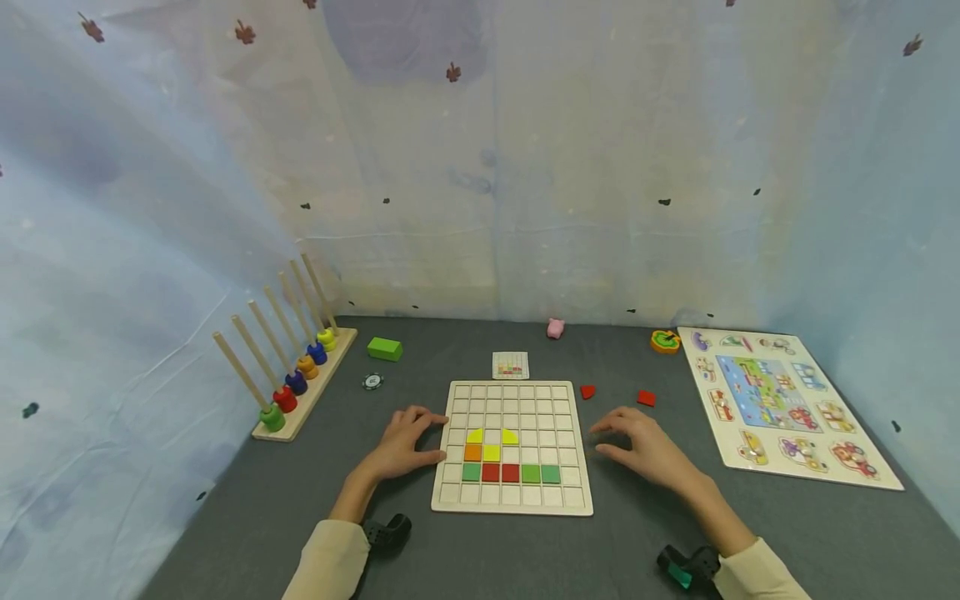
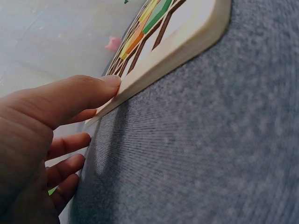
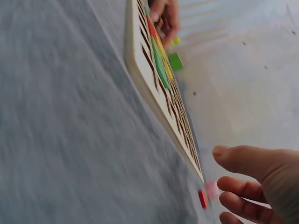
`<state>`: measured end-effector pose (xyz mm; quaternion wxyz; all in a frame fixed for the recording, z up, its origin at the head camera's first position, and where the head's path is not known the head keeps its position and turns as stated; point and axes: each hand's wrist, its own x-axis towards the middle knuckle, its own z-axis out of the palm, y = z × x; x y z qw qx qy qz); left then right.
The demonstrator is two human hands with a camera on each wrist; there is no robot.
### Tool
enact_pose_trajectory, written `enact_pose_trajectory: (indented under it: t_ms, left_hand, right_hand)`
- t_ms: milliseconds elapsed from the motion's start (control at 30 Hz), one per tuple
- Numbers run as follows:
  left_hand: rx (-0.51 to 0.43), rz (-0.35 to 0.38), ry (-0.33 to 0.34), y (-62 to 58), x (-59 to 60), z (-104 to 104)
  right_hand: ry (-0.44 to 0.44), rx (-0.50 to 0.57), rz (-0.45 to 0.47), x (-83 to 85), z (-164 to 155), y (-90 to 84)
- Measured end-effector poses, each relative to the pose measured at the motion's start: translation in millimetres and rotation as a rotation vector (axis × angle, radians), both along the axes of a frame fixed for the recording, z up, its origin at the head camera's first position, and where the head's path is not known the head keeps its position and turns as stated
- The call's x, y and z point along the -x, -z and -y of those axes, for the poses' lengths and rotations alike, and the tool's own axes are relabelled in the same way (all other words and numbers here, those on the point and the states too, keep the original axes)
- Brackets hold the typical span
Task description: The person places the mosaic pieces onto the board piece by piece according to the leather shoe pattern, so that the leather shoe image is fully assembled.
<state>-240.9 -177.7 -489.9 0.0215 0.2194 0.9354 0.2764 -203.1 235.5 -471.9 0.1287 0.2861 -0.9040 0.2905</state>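
Observation:
A wooden grid board (image 1: 540,417) lies on the table between my hands, with several yellow, orange, red and green tiles in its lower rows. My left hand (image 1: 405,442) is at its left edge; in the left wrist view the thumb (image 2: 100,86) touches the rim, the fingers loosely spread. Off the right edge hovers my right hand (image 1: 641,446), fingers relaxed and holding nothing. Beyond it are a red rounded piece (image 1: 587,391) and a red square tile (image 1: 646,398). A small pattern card (image 1: 511,356) sits just above the board's far edge.
At left stands a wooden peg rack (image 1: 296,425) with coloured rings. Near it are a green block (image 1: 385,349) and a poker chip (image 1: 372,381). A pink pig figure (image 1: 555,328), a round orange-and-green toy (image 1: 665,341) and a picture puzzle board (image 1: 817,467) lie toward the back and right.

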Motion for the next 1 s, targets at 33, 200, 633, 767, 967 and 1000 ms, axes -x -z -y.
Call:
enact_pose_trajectory:
  t_ms: [33,200,633,767,967,1000]
  left_hand:
    - [-0.001,-0.001,0.000,0.0,0.0,0]
    - [-0.004,0.004,0.000,-0.2,-0.3,0]
    - [-0.024,-0.063,0.035,0.3,-2.1,0]
    - [-0.012,-0.043,0.026,0.9,-0.9,0]
    - [-0.004,-0.011,-0.002,0.7,0.0,0]
    - [-0.001,-0.008,-0.003,0.8,0.0,0]
  right_hand:
    - [0.008,-0.002,-0.005,0.4,-4,-0.1]
    - [0.038,-0.038,-0.029,1.3,-23,0.8]
    - [0.077,-0.121,0.112,0.2,-58,-11.0]
    - [0.039,-0.172,0.203,-1.2,-67,-15.6]
    - [0.021,-0.167,0.234,1.0,-72,-13.6]
    - [0.026,-0.160,0.239,1.3,-72,-13.1]
